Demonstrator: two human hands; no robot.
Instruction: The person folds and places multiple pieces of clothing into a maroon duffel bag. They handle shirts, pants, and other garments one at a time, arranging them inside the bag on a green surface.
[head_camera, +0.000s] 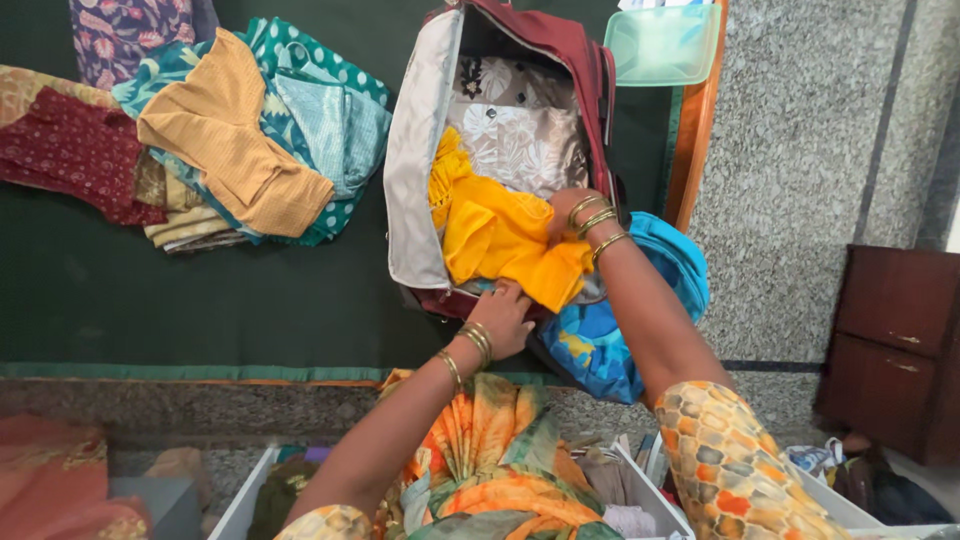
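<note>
- Pressing down: right hand (566, 212), bangled at the wrist, fingers buried in the bright yellow folded cloth garment (497, 238); whether they clamp it, cannot tell.
- Left hand (503, 318), fingers curled together on the garment's lower edge at the case rim.
- Yellow garment lies inside the open maroon fabric suitcase (418, 150), over grey floral cloth (520, 140).
- Blue bag (600, 340) just beside the suitcase.
- Mustard knit top (225, 135) on a clothes pile, well apart, on the dark green mat (150, 300).
</note>
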